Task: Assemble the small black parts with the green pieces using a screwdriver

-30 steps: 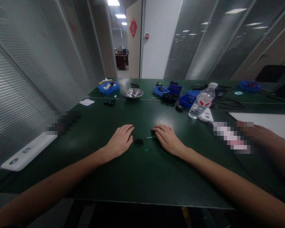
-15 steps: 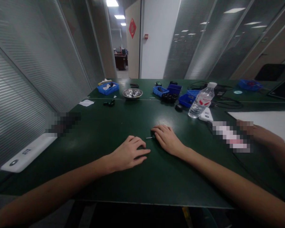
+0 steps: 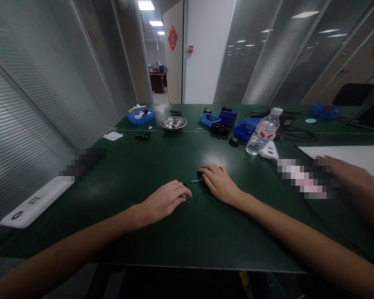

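Observation:
My left hand (image 3: 166, 199) lies on the dark green table (image 3: 187, 236) with its fingers drawn together over a small black part (image 3: 185, 184), of which only a sliver shows at the fingertips. Just to its right, my right hand (image 3: 220, 183) rests palm down with its fingers curled over a small dark tool. The tool's thin metal tip (image 3: 195, 181) sticks out to the left, towards the left hand's fingertips. The two hands are a few centimetres apart.
A water bottle (image 3: 263, 133) lies tilted at the right. Blue bins (image 3: 141, 116) (image 3: 211, 119) (image 3: 244, 132), a metal bowl (image 3: 173, 122) and black parts (image 3: 221, 128) sit farther back. A white device (image 3: 34, 202) lies at the left edge. Another person's hand (image 3: 349, 174) rests near a white sheet (image 3: 355, 155).
My left hand slid right from beside the small black part, covered it, then curled its fingers around it. My right hand stayed where it was on the tool.

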`<state>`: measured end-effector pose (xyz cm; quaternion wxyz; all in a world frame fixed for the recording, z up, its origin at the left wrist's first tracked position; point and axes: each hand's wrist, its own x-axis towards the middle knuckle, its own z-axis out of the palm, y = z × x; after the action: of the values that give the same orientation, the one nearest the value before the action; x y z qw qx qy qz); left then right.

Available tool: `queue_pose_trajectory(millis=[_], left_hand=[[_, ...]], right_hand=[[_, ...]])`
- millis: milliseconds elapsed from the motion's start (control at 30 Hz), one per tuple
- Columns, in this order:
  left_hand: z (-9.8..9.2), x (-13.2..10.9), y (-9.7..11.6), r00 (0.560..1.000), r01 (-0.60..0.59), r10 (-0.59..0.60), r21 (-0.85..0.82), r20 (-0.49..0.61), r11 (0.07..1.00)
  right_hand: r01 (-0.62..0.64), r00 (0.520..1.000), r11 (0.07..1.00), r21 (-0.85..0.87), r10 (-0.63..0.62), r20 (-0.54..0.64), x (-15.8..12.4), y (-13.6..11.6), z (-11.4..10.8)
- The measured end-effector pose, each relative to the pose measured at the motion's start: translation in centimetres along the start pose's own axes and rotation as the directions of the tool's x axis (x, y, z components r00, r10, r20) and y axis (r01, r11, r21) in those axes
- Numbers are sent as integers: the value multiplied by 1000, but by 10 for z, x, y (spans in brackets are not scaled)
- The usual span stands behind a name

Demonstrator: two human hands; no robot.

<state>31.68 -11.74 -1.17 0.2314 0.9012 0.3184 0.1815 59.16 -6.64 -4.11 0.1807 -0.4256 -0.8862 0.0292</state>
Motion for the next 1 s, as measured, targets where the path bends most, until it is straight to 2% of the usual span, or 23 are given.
queue_pose_trajectory(millis=[167, 367, 500, 567, 667, 767, 833, 900, 933, 1000], left_hand=[[-7, -1, -7, 990, 32, -51, -141, -132, 990], [-9, 0, -23, 964, 151, -216, -345, -157, 926], [-12, 0, -26, 957, 186, -234, -251, -174, 950], [-11, 0, -25, 964, 166, -200, -189, -176, 968], [-7, 1, -25, 984, 119, -131, -109, -117, 987], [-6, 3, -33, 991, 89, -92, -39, -99, 995], [-15, 4, -46, 985, 101, -96, 23, -143, 995], [-33, 2, -68, 967, 164, -138, 107, -216, 981], [-46, -1, -81, 949, 223, -179, 150, -259, 963], [-74, -10, -111, 884, 376, -275, 225, -378, 899]], right_hand=[[-2, 1000, 1000, 7, 2, -1, -1, -2, -3], [-1, 1000, 1000, 18, 1, 5, -1, 1, -2], [1, 1000, 1000, 16, -1, 12, -1, -1, -4], [0, 1000, 1000, 16, 0, 12, -1, -2, -5], [-2, 1000, 1000, 16, 2, 7, -1, -3, -5], [-2, 1000, 1000, 10, 2, 12, -1, -2, -4], [-1, 1000, 1000, 4, 1, 23, -1, -1, -4], [2, 1000, 1000, 2, -2, 29, -1, -1, -5], [2, 1000, 1000, 3, -2, 29, -1, -1, -6], [5, 1000, 1000, 8, -5, 28, -1, -2, -7]])
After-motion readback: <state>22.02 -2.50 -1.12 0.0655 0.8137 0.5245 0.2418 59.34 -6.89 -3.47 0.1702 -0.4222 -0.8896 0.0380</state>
